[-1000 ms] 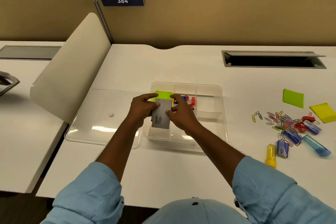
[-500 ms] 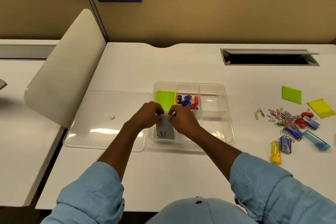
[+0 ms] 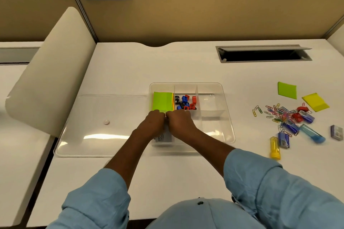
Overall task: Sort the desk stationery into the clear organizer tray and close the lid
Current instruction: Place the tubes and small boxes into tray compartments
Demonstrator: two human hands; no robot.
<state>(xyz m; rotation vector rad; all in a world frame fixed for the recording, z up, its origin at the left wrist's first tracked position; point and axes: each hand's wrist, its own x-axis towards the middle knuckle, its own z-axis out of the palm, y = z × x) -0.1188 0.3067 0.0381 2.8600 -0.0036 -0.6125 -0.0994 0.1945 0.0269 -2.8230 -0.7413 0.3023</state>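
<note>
Under my knuckles, in the organizer tray (image 3: pixel 214 128) compartment nearest me, sits the grey card stack (image 3: pixel 164 138); my left fingers (image 3: pixel 157 115) and right fingers (image 3: pixel 176 115) curl down around its far end, gripping it together, tips hidden. Just beyond them lie the green notes (image 3: pixel 162 101) and small clips (image 3: pixel 185 102), already sorted. I judge I'm seating the cards. Next calls for letting go and reaching well right of my fingers to the paper clips (image 3: pixel 277 114) on the worktop (image 3: pixel 186 65); the lid (image 3: pixel 104 135) waits left
</note>
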